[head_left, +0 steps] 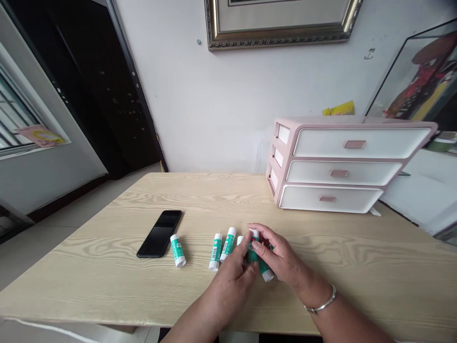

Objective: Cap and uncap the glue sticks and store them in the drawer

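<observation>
Several green-and-white glue sticks lie on a light wooden table. One glue stick lies alone beside a black phone. Two more glue sticks lie side by side just left of my hands. My left hand and my right hand meet at the middle of the table, fingers curled round a cluster of glue sticks. Both hands grip the sticks; some sticks are hidden under the fingers. A silver bracelet sits on my right wrist.
A pink three-drawer organiser stands at the back right, all drawers closed. A gold picture frame hangs on the white wall. Another framed picture leans at the far right. A dark doorway lies at the left.
</observation>
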Demonstrator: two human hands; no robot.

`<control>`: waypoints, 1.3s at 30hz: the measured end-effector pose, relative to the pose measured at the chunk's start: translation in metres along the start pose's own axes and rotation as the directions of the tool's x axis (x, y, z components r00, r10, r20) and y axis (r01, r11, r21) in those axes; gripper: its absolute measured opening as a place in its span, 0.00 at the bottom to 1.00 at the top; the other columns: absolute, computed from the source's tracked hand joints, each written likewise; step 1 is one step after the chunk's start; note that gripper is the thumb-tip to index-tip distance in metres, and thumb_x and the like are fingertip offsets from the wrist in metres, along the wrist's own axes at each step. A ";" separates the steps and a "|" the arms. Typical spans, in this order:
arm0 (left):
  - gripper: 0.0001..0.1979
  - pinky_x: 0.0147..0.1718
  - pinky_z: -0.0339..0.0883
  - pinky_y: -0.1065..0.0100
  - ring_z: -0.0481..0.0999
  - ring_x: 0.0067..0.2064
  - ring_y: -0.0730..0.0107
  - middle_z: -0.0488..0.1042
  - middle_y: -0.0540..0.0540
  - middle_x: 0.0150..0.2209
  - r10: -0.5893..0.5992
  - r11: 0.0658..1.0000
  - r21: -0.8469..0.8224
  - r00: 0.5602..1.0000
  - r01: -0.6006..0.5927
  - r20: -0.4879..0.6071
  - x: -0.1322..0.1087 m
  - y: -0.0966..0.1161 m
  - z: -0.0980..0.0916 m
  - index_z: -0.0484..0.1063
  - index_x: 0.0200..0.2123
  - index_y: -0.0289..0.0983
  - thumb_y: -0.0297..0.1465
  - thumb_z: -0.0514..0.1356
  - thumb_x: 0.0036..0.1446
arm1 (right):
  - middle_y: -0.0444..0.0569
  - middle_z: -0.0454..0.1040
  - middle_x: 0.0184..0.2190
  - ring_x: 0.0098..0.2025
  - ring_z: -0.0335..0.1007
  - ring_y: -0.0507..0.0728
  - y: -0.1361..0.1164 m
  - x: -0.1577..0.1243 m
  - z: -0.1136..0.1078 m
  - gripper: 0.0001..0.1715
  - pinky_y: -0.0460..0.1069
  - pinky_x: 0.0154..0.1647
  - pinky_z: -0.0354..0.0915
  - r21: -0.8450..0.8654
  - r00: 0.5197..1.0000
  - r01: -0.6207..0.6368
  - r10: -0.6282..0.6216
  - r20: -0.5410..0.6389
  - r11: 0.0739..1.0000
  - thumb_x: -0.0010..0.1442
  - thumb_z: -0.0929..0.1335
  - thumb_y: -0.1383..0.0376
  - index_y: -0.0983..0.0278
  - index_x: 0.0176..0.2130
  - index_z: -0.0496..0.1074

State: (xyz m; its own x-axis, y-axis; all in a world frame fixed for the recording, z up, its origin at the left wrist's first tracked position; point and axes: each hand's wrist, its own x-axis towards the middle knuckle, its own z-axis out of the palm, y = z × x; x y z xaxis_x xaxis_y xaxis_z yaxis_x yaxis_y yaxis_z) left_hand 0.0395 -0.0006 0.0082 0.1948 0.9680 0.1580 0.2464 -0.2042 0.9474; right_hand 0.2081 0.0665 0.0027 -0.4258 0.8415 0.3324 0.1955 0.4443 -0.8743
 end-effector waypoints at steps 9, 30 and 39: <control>0.15 0.46 0.70 0.61 0.78 0.44 0.59 0.78 0.42 0.46 0.068 0.861 0.493 0.933 0.124 -0.353 -0.007 0.015 -0.037 0.79 0.46 0.41 0.36 0.53 0.64 | 0.46 0.77 0.38 0.36 0.72 0.55 0.004 0.008 -0.009 0.23 0.50 0.39 0.70 -0.082 0.959 -0.147 0.122 -0.254 0.986 0.64 0.63 0.57 0.58 0.57 0.69; 0.15 0.45 0.63 0.62 0.77 0.49 0.54 0.77 0.39 0.45 -0.090 0.563 0.774 0.952 0.291 -0.292 -0.005 -0.026 -0.057 0.74 0.47 0.37 0.36 0.51 0.67 | 0.45 0.76 0.31 0.37 0.70 0.58 0.003 0.004 -0.006 0.14 0.49 0.38 0.61 -0.609 1.000 -0.016 0.004 -0.021 0.793 0.61 0.70 0.59 0.57 0.48 0.76; 0.17 0.43 0.63 0.61 0.78 0.46 0.54 0.77 0.38 0.45 -0.130 0.589 0.726 0.929 0.354 -0.347 -0.005 -0.025 -0.058 0.71 0.45 0.37 0.39 0.47 0.69 | 0.52 0.78 0.41 0.47 0.71 0.60 0.013 0.010 -0.011 0.11 0.53 0.51 0.64 -0.617 0.971 -0.053 -0.104 -0.215 0.785 0.65 0.65 0.64 0.63 0.44 0.76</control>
State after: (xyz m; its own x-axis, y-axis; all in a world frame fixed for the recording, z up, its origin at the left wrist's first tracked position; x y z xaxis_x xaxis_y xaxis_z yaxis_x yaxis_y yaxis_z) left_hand -0.0232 0.0081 -0.0003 -0.1805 0.9762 0.1202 0.9037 0.1164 0.4120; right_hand 0.2163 0.0843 -0.0017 -0.2438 0.8371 0.4898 0.7207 0.4942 -0.4861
